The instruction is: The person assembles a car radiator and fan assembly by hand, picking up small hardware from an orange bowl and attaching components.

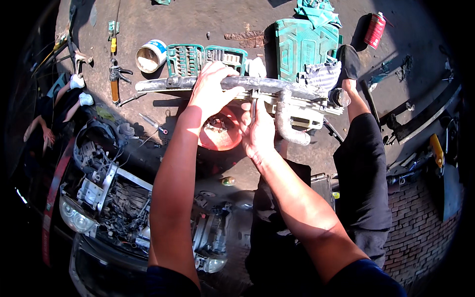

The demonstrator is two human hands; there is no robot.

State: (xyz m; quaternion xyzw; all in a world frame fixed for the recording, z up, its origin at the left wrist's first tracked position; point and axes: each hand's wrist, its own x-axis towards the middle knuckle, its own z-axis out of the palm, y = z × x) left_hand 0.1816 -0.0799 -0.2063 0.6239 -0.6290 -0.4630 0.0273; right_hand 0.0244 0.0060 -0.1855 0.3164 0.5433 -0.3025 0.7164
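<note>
A long grey, scuffed pipe (pixel 183 83) lies crosswise in front of me, with a cream plastic frame (pixel 302 117) along its near side. From its right part a short bent pipe (pixel 284 119) curves toward me. My left hand (pixel 213 90) is wrapped over the long pipe left of its middle. Just right of it, my right hand (pixel 258 129) is closed around a slim shiny metal tool (pixel 254 110) standing against a bracket on the pipe. The tool's exact kind is unclear. Beneath my hands a red round container (pixel 217 134) shows, partly hidden, with small dark pieces inside.
Beyond the pipe sit an open green socket set (pixel 185 59), a green tool case (pixel 302 47) and a white tub (pixel 151 56). A caulking gun (pixel 117 79) lies left; a red spray can (pixel 374 30) stands far right. Stripped car fronts (pixel 118 198) fill the lower left. Another person's hand (pixel 47 136) shows far left.
</note>
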